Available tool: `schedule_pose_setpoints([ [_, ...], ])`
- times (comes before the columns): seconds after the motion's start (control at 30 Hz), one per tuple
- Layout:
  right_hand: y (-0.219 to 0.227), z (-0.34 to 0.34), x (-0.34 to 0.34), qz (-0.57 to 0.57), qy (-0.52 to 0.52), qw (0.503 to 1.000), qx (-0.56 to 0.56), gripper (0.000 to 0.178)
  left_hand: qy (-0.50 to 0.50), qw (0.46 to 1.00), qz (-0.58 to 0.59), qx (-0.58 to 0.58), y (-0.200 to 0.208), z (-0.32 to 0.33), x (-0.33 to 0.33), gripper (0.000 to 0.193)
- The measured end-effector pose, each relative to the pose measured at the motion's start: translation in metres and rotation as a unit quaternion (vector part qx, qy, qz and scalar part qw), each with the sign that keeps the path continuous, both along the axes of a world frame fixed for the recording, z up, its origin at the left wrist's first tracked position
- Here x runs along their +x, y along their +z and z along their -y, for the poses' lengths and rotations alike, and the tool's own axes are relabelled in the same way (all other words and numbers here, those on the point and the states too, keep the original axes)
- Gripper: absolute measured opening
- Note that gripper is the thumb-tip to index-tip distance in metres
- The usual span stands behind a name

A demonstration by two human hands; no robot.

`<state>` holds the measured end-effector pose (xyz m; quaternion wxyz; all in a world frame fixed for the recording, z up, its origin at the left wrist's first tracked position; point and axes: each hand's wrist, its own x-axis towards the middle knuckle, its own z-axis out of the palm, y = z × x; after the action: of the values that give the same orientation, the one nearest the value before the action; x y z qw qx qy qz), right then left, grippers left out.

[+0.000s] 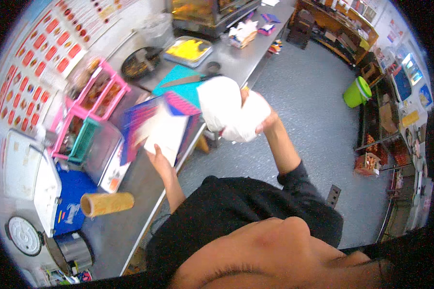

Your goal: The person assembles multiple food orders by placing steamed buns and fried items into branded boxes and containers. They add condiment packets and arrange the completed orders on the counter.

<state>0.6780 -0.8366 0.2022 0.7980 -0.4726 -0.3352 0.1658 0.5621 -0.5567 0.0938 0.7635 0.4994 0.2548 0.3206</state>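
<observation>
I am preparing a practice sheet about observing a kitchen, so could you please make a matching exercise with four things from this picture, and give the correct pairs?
Column one
1. Kitchen knife
2. Plastic bin
3. Hollow roll
4. White bundle

Column two
A. Yellowish, on the metal counter
B. Held by the right hand
C. On the teal cutting board
D. Lime green, on the right side of the picture

Right pairs: 1-C, 2-D, 3-A, 4-B

Commercial-looking kitchen: metal counter (118, 231), knife (182, 81), teal board (188, 92), steel pot (77, 249)
</observation>
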Motion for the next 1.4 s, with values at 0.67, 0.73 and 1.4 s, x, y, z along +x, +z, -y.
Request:
schedule_pose_setpoints([
  [0.67,-0.071,0.402,0.457,-0.302,-0.176,0.916,-0.195,0.057,-0.373,0.884,-0.045,0.276,-0.051,0.474,0.591,0.036],
  [0.73,-0.055,0.433,0.506,-0.350,-0.190,0.867,-0.299,0.056,-0.402,0.874,-0.047,0.270,-0.055,0.508,0.643,0.039],
  [1.4,-0.066,0.624,1.014,-0.101,-0.032,0.968,-0.227,0.062,0.308,0.938,-0.131,-0.086,-0.211,0.586,1.169,0.037],
])
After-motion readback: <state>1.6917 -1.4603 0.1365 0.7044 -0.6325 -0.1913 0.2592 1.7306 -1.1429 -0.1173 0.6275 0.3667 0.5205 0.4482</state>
